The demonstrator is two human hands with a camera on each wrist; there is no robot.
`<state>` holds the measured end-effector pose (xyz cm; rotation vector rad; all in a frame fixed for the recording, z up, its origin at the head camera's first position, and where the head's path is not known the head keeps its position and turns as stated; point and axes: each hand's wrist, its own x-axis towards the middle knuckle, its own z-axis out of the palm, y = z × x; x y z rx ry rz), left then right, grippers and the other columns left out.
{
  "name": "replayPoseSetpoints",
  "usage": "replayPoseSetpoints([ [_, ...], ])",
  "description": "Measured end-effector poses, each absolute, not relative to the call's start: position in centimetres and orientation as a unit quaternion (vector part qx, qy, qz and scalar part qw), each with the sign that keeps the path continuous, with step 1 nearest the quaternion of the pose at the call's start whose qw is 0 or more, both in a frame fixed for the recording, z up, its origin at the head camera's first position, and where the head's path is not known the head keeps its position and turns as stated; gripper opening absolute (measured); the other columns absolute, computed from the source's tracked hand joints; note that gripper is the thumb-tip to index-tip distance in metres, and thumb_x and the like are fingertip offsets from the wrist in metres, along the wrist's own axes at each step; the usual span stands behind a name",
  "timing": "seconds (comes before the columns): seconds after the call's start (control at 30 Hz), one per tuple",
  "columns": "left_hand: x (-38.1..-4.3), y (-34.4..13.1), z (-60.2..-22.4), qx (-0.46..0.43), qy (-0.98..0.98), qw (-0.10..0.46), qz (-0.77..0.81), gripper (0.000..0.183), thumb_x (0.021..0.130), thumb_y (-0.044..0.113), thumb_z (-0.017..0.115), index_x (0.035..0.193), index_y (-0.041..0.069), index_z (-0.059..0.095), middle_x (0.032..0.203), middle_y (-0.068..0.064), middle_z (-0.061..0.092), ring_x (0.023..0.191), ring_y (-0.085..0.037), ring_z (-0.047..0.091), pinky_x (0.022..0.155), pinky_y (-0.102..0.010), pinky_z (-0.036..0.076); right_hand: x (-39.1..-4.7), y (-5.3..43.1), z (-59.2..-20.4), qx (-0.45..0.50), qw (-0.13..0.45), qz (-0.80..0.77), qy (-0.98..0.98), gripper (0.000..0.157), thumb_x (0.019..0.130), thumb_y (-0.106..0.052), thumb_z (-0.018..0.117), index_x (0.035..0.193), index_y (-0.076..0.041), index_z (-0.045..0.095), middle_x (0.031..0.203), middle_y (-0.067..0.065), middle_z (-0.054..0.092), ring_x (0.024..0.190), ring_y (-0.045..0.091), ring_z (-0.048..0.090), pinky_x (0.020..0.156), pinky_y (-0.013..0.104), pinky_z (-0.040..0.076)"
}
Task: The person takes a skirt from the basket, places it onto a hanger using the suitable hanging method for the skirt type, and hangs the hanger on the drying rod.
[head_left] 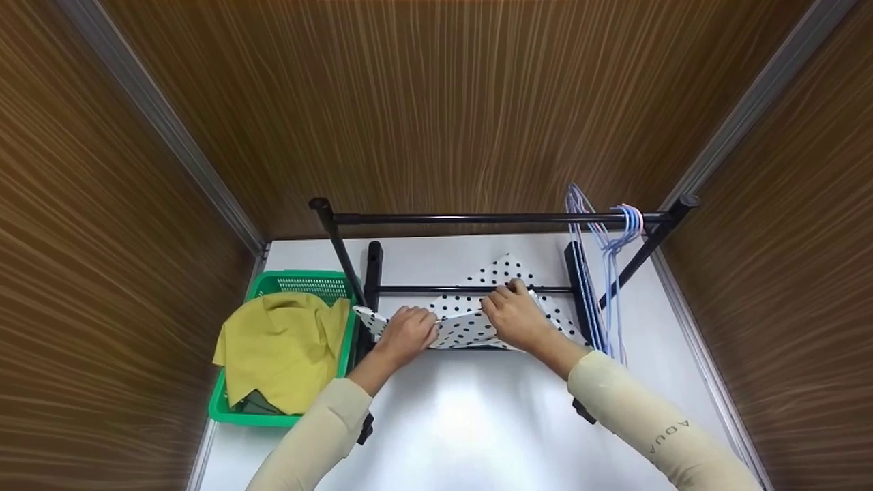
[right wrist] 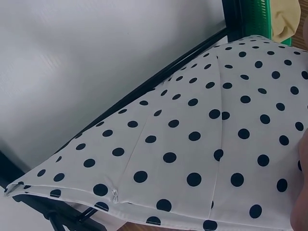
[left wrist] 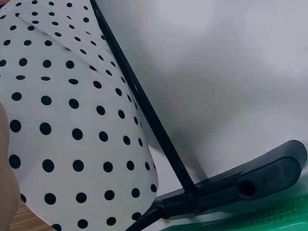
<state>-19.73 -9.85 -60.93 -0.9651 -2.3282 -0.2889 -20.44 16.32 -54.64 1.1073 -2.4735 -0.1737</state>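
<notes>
"Where the yellow cloth (head_left: 286, 351) slumps over the green basket (head_left: 273, 420), what's hidden?"
"Most of what's beneath. Rightward, my left hand (head_left: 409, 331), then my right hand (head_left: 516, 317), grip polka-dot fabric (head_left: 467, 331), mostly between the black rack's (head_left: 464, 219) sides; both wrist views cut my fingers off"

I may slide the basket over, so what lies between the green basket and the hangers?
The head view shows the left side of the black clothes rack, then the white polka-dot cloth, gripped by the left hand and right hand.
</notes>
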Motion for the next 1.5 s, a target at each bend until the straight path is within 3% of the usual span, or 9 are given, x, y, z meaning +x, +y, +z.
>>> replayPoseSetpoints([
  [0.27, -19.6, -11.7, -61.7, -0.350, -0.882, 0.304, -0.088, 0.016, 0.088, 0.018, 0.066, 0.078, 0.011, 0.057, 0.069, -0.001, 0.058, 0.063, -0.019, 0.058, 0.059, -0.031, 0.042, -20.7, 17.0, -55.4, 0.400, 0.235, -0.031, -0.885, 0.009, 0.079, -0.004, 0.060, 0.087, -0.008, 0.059, 0.080, 0.007, 0.065, 0.077, 0.026, 0.059, 0.087, 0.049, 0.042],
  [0.43, -19.4, -12.9, -62.7, -0.336, -0.894, 0.282, -0.095, 0.014, 0.089, 0.017, 0.066, 0.080, 0.009, 0.059, 0.071, -0.003, 0.059, 0.064, -0.020, 0.057, 0.059, -0.032, 0.042, -20.7, 17.9, -55.8, 0.390, 0.224, -0.004, -0.893, 0.003, 0.090, -0.013, 0.062, 0.089, -0.012, 0.064, 0.083, 0.007, 0.068, 0.080, 0.028, 0.061, 0.085, 0.049, 0.044],
  [0.6, -19.2, -13.5, -63.0, -0.327, -0.903, 0.262, -0.097, 0.015, 0.092, 0.018, 0.062, 0.080, 0.009, 0.057, 0.071, -0.003, 0.058, 0.066, -0.022, 0.056, 0.060, -0.033, 0.043, -20.9, 18.6, -55.9, 0.383, 0.202, -0.007, -0.901, 0.018, 0.097, -0.029, 0.061, 0.091, -0.013, 0.067, 0.085, 0.008, 0.069, 0.084, 0.028, 0.062, 0.085, 0.048, 0.046],
  [0.73, -18.9, -14.0, -63.1, -0.314, -0.913, 0.244, -0.088, 0.014, 0.093, 0.019, 0.062, 0.083, 0.010, 0.057, 0.075, -0.003, 0.059, 0.069, -0.020, 0.056, 0.061, -0.032, 0.043, -21.0, 19.0, -56.1, 0.388, 0.205, -0.013, -0.899, 0.020, 0.097, -0.032, 0.062, 0.090, -0.013, 0.068, 0.086, 0.008, 0.070, 0.085, 0.028, 0.062, 0.085, 0.047, 0.047],
  [1.07, -17.9, -16.6, -64.2, -0.249, -0.945, 0.197, -0.077, 0.012, 0.094, 0.018, 0.063, 0.100, 0.007, 0.059, 0.090, -0.005, 0.061, 0.081, -0.022, 0.061, 0.067, -0.034, 0.046, -21.5, 20.5, -56.7, 0.395, 0.277, 0.030, -0.876, 0.018, 0.090, -0.029, 0.067, 0.084, -0.013, 0.066, 0.078, 0.008, 0.068, 0.074, 0.028, 0.059, 0.073, 0.044, 0.045],
  [1.27, -17.2, -18.0, -64.7, -0.227, -0.954, 0.179, -0.081, 0.038, 0.076, 0.007, 0.083, 0.105, 0.006, 0.058, 0.092, -0.006, 0.058, 0.085, -0.023, 0.059, 0.072, -0.035, 0.047, -21.4, 21.2, -56.9, 0.393, 0.267, 0.029, -0.879, 0.025, 0.092, -0.031, 0.068, 0.079, -0.011, 0.059, 0.073, 0.007, 0.066, 0.070, 0.029, 0.058, 0.069, 0.043, 0.043],
  [1.5, -17.3, -18.8, -64.3, -0.226, -0.953, 0.181, -0.084, 0.045, 0.067, 0.006, 0.088, 0.105, 0.005, 0.063, 0.098, -0.009, 0.059, 0.089, -0.027, 0.060, 0.077, -0.038, 0.049, -21.2, 21.5, -56.8, 0.384, 0.252, 0.015, -0.888, 0.029, 0.092, -0.035, 0.069, 0.079, -0.011, 0.059, 0.066, 0.006, 0.064, 0.058, 0.025, 0.058, 0.060, 0.039, 0.047],
])
